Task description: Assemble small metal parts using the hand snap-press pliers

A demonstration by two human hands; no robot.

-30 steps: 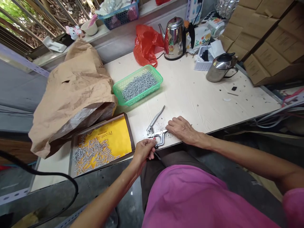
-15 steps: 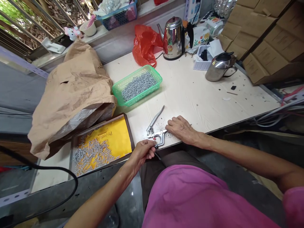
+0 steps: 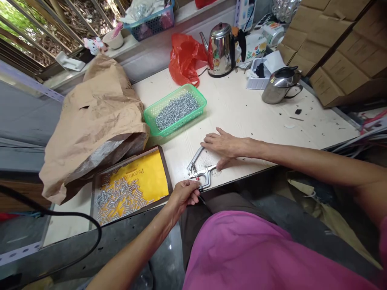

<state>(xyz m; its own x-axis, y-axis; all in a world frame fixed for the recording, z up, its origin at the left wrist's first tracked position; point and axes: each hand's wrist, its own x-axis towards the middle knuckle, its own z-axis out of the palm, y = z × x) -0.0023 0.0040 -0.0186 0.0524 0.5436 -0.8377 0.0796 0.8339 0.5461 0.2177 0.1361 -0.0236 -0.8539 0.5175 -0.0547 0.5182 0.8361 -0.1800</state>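
Observation:
Metal hand pliers [image 3: 203, 172] with a spring and a red part at the jaw lie on the table near its front edge, their handles spread apart. My left hand [image 3: 186, 192] is closed in a pinch at the jaw end. What its fingertips hold is too small to make out; a thin dark piece shows just below them. My right hand [image 3: 223, 146] is open over the handles. Its fingers reach across the tip of the upper handle, and the thumb lies by the end of the lower one.
To the left, a shallow tray [image 3: 165, 171] holds small metal pieces on yellow material. Behind it are a crumpled brown paper bag [image 3: 99, 104] and a green basket [image 3: 151, 125] of similar pieces. A kettle [image 3: 220, 50], red bag [image 3: 184, 56] and steel pot [image 3: 276, 90] stand farther back.
My right hand has moved up and opened, from the lower handle's end to across both handles. The upper handle sits slightly lower. My left hand stays at the jaw.

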